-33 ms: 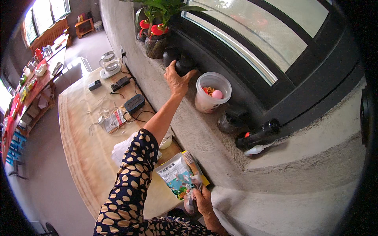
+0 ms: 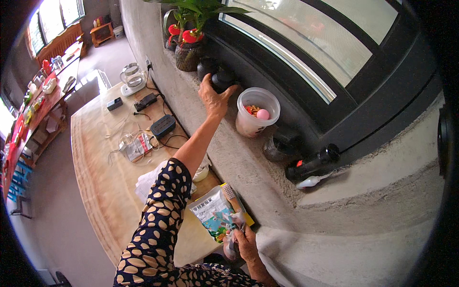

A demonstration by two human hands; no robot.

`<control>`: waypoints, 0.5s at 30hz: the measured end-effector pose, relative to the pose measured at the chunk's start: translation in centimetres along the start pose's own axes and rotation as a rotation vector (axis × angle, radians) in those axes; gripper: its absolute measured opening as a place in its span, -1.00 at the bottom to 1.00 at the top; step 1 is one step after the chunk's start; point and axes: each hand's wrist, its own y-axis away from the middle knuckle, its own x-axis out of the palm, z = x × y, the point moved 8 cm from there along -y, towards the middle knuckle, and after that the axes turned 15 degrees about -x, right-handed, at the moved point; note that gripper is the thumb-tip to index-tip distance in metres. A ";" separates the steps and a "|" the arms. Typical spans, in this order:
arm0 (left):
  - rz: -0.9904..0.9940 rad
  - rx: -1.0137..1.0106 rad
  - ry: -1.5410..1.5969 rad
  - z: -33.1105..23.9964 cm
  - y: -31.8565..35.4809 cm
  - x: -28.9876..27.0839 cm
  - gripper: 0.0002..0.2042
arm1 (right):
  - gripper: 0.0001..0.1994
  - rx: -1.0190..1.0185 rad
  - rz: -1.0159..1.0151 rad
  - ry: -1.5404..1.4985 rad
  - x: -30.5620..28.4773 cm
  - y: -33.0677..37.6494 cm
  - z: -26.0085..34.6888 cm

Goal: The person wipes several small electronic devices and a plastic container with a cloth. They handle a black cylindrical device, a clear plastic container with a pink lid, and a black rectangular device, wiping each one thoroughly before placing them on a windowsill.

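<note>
My left hand [image 2: 213, 98] reaches up to the concrete windowsill [image 2: 248, 162]. Its fingers are spread against a small black jar [image 2: 223, 78] that stands there, with the thumb beside it. My right hand [image 2: 245, 243] is low at the near end of the wooden table [image 2: 95, 162]. It is closed on the crumpled lower corner of a white and green plastic packet [image 2: 214, 215]. The packet lies on the table edge against the wall, with a yellow packet [image 2: 248, 221] showing under it.
Along the sill stand a potted plant with red flowers [image 2: 189, 48], a clear tub holding a pink ball [image 2: 258, 112], a dark glass jar [image 2: 277, 146] and a black torch [image 2: 311, 162]. On the table are a kettle [image 2: 131, 79], cables, chargers and a white cloth [image 2: 148, 182].
</note>
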 end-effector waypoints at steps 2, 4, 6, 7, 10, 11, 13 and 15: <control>-0.092 0.025 0.053 -0.1 1.1 -1.1 -0.19 | -0.75 -0.009 -0.013 0.000 -0.1 0.1 -0.2; 0.022 -0.035 0.243 0.3 2.7 -1.6 -0.24 | -0.72 -0.022 -0.014 0.004 -0.3 0.3 -0.9; 0.247 -0.140 0.553 -0.2 5.3 -2.4 -0.27 | -0.71 -0.026 -0.009 -0.003 -0.3 0.4 -1.0; 0.345 -0.044 0.483 -1.5 6.7 -2.6 -0.27 | -0.70 -0.024 0.003 -0.008 -0.1 0.5 -0.9; 0.475 0.201 0.286 -4.4 9.9 -1.7 -0.22 | -0.68 -0.049 0.019 -0.011 0.3 0.6 -0.4; 0.512 0.197 0.276 -4.7 10.2 -1.2 -0.21 | -0.68 -0.066 0.022 -0.010 0.4 0.6 -0.3; 0.587 0.189 0.257 -5.1 10.6 -0.2 -0.18 | -0.67 -0.078 0.001 -0.017 0.4 1.0 -0.2; 0.645 0.113 0.255 -4.2 10.1 0.6 -0.16 | -0.67 -0.097 -0.020 -0.023 0.3 1.4 0.1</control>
